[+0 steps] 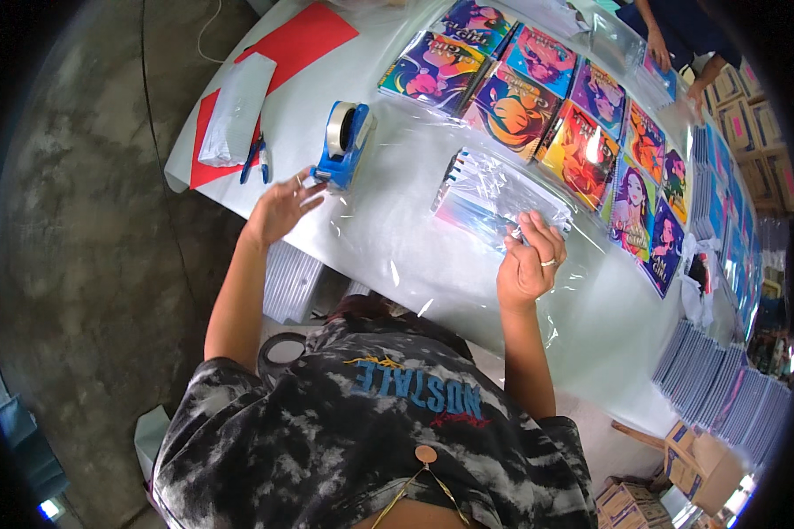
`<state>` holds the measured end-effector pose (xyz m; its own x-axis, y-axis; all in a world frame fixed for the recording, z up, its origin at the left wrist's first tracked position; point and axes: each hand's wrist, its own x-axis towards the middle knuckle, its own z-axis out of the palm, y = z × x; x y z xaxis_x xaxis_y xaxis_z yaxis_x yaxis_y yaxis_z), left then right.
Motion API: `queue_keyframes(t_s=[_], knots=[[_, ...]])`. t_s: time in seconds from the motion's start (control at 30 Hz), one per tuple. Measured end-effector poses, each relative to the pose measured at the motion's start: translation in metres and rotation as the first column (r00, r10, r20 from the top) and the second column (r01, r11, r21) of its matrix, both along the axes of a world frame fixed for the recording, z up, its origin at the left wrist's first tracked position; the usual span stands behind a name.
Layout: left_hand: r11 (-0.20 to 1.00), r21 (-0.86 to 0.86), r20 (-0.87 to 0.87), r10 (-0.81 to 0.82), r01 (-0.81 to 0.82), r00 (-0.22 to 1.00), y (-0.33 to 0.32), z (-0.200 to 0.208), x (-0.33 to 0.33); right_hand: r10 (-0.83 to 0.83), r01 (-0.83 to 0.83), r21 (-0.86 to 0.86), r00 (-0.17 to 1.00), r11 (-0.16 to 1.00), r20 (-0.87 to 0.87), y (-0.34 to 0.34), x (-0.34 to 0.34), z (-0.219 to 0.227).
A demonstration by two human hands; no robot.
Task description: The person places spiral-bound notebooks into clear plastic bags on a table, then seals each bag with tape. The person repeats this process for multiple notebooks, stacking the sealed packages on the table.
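A stack of spiral notebooks [485, 196] in clear plastic film lies on the table in front of me, its coil edge towards the left. My right hand [531, 263] is closed on the film at the near right part of the stack, the fingers pinched together. To the left stands a blue tape dispenser [337, 163] with a roll of clear tape [340, 129]. My left hand [282, 208] is at the dispenser's near end, fingers spread, the fingertips by its cutting edge. Whether any tape sticks to them cannot be made out.
Colourful notebooks [510, 108] lie in rows under clear film beyond the stack. Red sheets [313, 40], a white packet [236, 110] and pens [262, 160] are at the left. Stacked notebooks [710, 379] stand right. Another person's hand [658, 48] works at the far right.
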<state>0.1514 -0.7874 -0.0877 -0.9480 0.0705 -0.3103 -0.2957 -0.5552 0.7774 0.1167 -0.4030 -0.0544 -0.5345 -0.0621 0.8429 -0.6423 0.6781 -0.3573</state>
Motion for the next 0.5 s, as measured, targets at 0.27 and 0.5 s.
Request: queue_keyframes(t_s=[0.27, 0.5], knots=[[0.255, -0.776, -0.404, 0.502, -0.577, 0.765, 0.055, 0.034, -0.029, 0.034, -0.034, -0.019, 0.999, 0.999, -0.002, 0.001, -0.003, 0.0], [0.888, -0.43, 0.146, -0.11, 0.163, 0.983, 0.258, 0.082, -0.01, 0.061, -0.061, -0.04, 0.998, 0.997, -0.004, 0.002, 0.0, 0.002]])
